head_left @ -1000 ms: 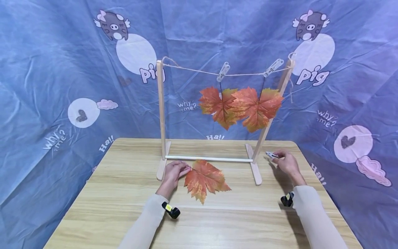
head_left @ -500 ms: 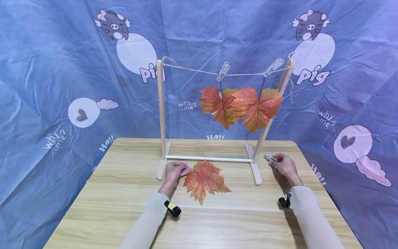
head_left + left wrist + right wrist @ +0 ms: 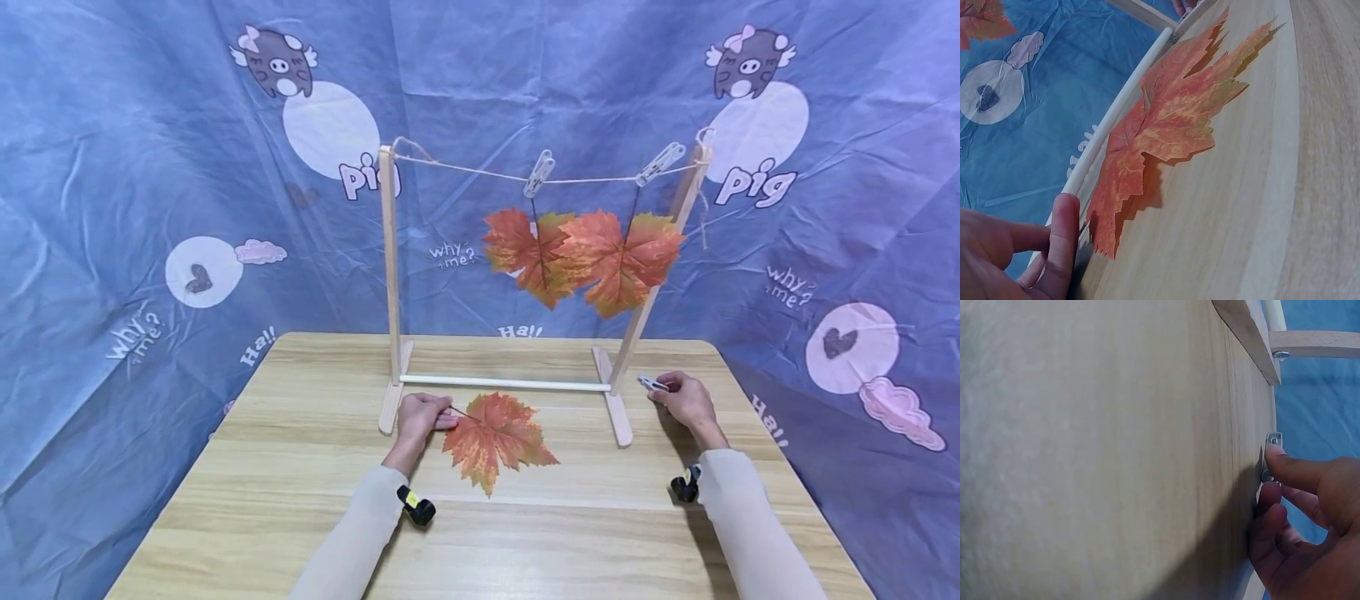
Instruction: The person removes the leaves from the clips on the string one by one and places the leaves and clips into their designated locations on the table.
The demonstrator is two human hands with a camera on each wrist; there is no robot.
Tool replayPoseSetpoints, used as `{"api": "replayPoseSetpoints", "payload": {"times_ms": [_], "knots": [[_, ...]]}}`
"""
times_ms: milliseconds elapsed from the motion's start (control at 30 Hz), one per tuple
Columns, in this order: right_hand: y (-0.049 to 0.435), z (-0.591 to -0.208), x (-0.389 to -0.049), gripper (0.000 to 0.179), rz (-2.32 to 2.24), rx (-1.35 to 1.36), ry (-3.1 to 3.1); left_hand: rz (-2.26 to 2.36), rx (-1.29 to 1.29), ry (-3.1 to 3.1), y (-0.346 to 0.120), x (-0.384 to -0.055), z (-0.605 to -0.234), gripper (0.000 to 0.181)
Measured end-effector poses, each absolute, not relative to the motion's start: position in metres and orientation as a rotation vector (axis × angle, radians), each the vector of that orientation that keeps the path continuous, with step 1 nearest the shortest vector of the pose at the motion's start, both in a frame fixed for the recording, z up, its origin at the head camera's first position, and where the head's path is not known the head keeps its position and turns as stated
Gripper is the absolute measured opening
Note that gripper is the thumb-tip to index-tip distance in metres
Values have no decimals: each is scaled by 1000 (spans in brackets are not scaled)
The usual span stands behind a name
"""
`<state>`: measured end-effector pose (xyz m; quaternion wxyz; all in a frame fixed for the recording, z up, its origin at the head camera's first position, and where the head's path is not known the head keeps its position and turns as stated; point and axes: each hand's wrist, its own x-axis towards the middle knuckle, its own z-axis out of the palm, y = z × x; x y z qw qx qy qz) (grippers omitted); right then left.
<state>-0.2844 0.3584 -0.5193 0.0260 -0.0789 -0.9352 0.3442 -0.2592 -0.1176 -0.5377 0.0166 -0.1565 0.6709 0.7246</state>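
My left hand (image 3: pixel 423 421) pinches the thin dark stem of an orange-red maple leaf (image 3: pixel 495 437) low over the table, in front of the rack's white bar. In the left wrist view the leaf (image 3: pixel 1166 119) stretches away from the fingertips and casts a shadow on the wood. To the right of the rack, my right hand (image 3: pixel 686 404) pinches a pale clothespin (image 3: pixel 651 382) between thumb and fingers. In the right wrist view that clothespin (image 3: pixel 1274 439) shows just past the thumb, near the table surface.
A wooden rack (image 3: pixel 390 267) stands on the table (image 3: pixel 525 542), with a string (image 3: pixel 465 169) across its top. Two clothespins, one left (image 3: pixel 538 173) and one right (image 3: pixel 660 164), hold two maple leaves (image 3: pixel 622 258) by their stems. A blue printed cloth (image 3: pixel 480 67) hangs behind.
My right hand has shifted slightly left and down with the clothespin. The leaf in my left hand has dipped a little; its stem stays pinched.
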Motion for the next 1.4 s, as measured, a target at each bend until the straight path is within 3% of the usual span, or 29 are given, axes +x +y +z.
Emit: {"api": "replayPoseSetpoints", "payload": {"times_ms": [833,1000,1400], "knots": [[349,-502,-278,36,1023,-444,-2770,2251,-475,2124,-116,-261,-529,16],[340,-488,-278,42,995,-374,-2763,2303,-440,2106,-113,-264,-520,10],[306,-453,-280,30,930,-74,-2713,2270,-321,2254,-104,-263,-490,12]]}}
